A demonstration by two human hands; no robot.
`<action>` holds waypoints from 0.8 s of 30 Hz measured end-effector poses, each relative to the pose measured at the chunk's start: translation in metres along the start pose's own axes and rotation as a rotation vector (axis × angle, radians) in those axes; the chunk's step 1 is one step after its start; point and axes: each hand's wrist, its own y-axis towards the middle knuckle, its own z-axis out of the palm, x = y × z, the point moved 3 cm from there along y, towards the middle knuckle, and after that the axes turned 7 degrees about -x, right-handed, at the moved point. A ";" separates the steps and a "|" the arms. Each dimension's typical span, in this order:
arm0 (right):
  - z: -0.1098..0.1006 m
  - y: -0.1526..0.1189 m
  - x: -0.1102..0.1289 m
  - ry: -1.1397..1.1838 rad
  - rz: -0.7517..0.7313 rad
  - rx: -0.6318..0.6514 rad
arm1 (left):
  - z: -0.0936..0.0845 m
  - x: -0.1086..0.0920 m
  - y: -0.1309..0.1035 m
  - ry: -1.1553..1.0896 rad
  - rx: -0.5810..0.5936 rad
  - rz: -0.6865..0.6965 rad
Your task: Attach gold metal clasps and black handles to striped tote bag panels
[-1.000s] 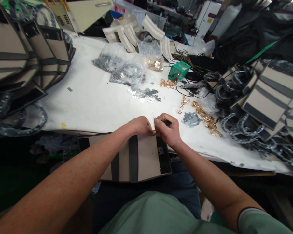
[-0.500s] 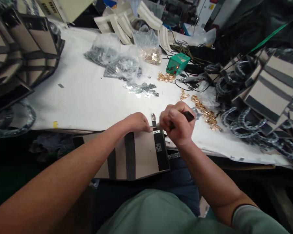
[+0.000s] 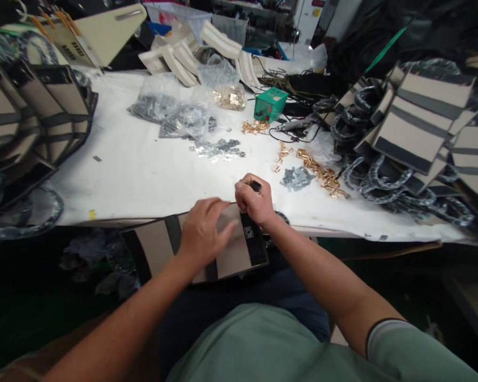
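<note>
A beige panel with black stripes (image 3: 234, 249) rests on my lap against the table's front edge. Over its middle is my left hand (image 3: 207, 228), its fingers apart and blurred by motion, with nothing seen in it. My right hand (image 3: 255, 200) is wrapped round a dark-handled tool (image 3: 255, 186) at the panel's upper right corner; the tool's lower end is hidden by the fist. Below that fist, a small square metal plate (image 3: 249, 232) sits on the panel's black end strip.
Gold-coloured clips (image 3: 322, 174), grey metal plates (image 3: 297, 179) and silver plates (image 3: 219, 149) lie on the white table (image 3: 143, 175). Behind them is a green box (image 3: 270, 104). Striped panels with wrapped handles are piled left (image 3: 59, 95) and right (image 3: 410, 132).
My left hand has come off the panel's top edge and opened over its middle. My right hand still grips the tool, now more upright, at the corner. The view has shifted.
</note>
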 end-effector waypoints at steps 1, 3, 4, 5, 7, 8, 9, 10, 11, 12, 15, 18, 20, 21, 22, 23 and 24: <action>0.000 0.001 0.000 0.041 -0.013 -0.019 | -0.002 -0.012 -0.023 -0.011 -0.023 0.119; 0.001 0.003 0.000 0.118 -0.031 -0.032 | 0.001 -0.028 -0.062 -0.009 0.014 0.272; 0.001 0.004 0.000 0.146 -0.030 -0.025 | 0.005 -0.032 -0.076 0.014 0.047 0.299; 0.002 0.005 0.000 0.167 -0.024 -0.020 | 0.010 -0.034 -0.084 0.048 0.082 0.299; 0.002 0.008 0.000 0.198 -0.009 -0.026 | 0.020 -0.034 -0.089 0.123 0.151 0.272; 0.002 0.009 0.000 0.210 -0.002 -0.035 | 0.025 -0.033 -0.088 0.150 0.185 0.265; 0.002 0.010 0.000 0.224 0.005 -0.045 | 0.027 -0.032 -0.085 0.166 0.216 0.266; 0.002 0.011 -0.001 0.241 0.012 -0.054 | 0.029 -0.031 -0.082 0.171 0.246 0.273; 0.001 0.012 -0.001 0.263 0.019 -0.060 | 0.029 -0.031 -0.078 0.171 0.270 0.281; 0.001 0.013 -0.001 0.287 0.026 -0.063 | 0.029 -0.031 -0.075 0.169 0.289 0.286; -0.002 0.015 0.001 0.351 0.043 -0.056 | 0.025 -0.033 -0.067 0.166 0.318 0.287; -0.008 0.017 0.009 0.361 0.055 -0.062 | 0.024 -0.036 -0.062 0.178 0.329 0.270; -0.012 0.016 0.016 0.352 0.060 -0.070 | 0.024 -0.037 -0.060 0.181 0.332 0.255; -0.014 0.015 0.019 0.354 0.063 -0.073 | 0.025 -0.038 -0.060 0.178 0.332 0.250; -0.015 0.013 0.022 0.362 0.067 -0.072 | 0.025 -0.037 -0.060 0.173 0.332 0.246; -0.017 0.009 0.024 0.374 0.072 -0.068 | 0.025 -0.037 -0.060 0.166 0.329 0.245; -0.019 0.005 0.024 0.386 0.079 -0.061 | 0.026 -0.037 -0.061 0.159 0.325 0.245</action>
